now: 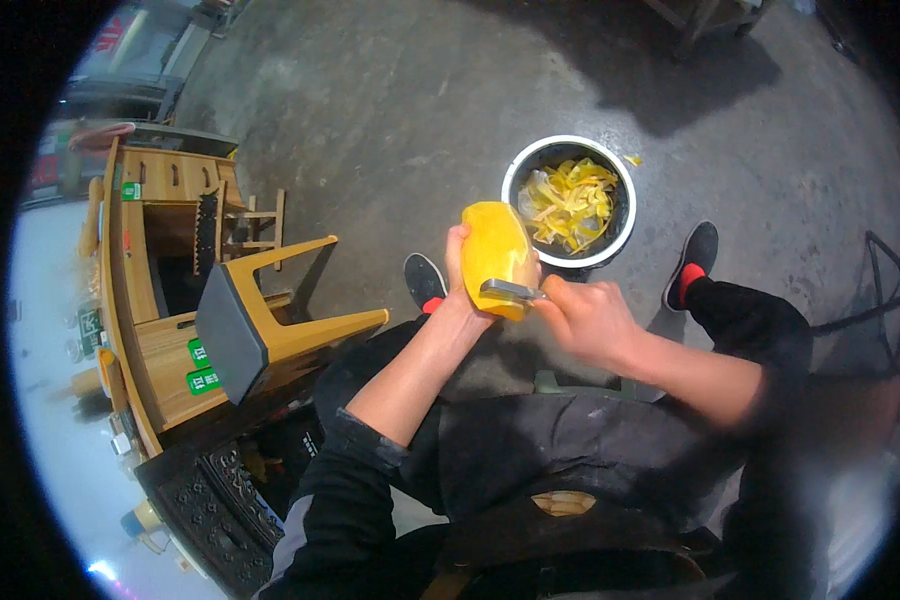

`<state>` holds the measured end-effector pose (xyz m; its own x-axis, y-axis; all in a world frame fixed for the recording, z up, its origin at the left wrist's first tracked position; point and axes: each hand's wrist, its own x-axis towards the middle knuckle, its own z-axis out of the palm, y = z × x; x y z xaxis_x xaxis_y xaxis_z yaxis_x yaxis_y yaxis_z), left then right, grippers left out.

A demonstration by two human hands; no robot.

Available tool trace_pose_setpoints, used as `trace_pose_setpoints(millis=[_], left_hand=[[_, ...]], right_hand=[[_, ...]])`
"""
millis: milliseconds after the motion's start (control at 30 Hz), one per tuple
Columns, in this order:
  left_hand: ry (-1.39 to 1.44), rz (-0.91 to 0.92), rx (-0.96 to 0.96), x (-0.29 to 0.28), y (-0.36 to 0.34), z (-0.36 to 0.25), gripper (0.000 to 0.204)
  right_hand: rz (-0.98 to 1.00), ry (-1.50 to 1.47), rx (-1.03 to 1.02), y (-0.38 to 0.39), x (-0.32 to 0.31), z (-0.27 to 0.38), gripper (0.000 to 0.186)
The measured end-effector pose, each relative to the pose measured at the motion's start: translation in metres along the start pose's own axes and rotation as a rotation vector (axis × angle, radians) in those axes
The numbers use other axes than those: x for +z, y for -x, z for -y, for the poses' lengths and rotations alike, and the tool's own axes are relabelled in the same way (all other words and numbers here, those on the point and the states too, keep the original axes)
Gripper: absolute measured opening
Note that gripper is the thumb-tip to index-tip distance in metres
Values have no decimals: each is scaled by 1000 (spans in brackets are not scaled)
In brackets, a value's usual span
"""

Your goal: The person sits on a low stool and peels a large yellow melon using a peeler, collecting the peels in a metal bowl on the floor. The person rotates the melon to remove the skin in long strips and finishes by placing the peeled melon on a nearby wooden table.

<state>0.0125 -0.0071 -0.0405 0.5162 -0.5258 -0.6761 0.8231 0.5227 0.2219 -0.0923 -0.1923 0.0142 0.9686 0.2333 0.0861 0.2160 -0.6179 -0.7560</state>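
My left hand [457, 262] is wrapped round a large oblong yellow fruit [494, 240] with a smooth, mostly peeled surface; its exact kind cannot be told. In my right hand [592, 318] is a peeler whose metal head [507, 290] lies against the end of the fruit nearer my body. The fingers of my right hand are closed on the peeler's handle, which is mostly hidden. Just beyond and to the right of the fruit stands a round bin [627, 226] with a white rim and dark lining, holding a heap of yellow peelings [577, 200].
A scrap of peel [633, 160] lies on the grey concrete floor [370, 120] beyond the bin. Leftward are a stool [232, 330] with a dark seat and tan legs and a wooden cabinet [175, 178]. My shoes [703, 245] flank the bin. Metal legs [875, 285] stand at far right.
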Motion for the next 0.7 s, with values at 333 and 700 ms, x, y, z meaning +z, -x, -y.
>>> trace_pose_setpoints(millis=[333,700], left_hand=[[0,-195,54,19,8,3,65],[55,96,-155,0,9,11,72]], right_hand=[[-51,57,23,-8,1,-16,21],[26,138,509,-30,32,-95,38]])
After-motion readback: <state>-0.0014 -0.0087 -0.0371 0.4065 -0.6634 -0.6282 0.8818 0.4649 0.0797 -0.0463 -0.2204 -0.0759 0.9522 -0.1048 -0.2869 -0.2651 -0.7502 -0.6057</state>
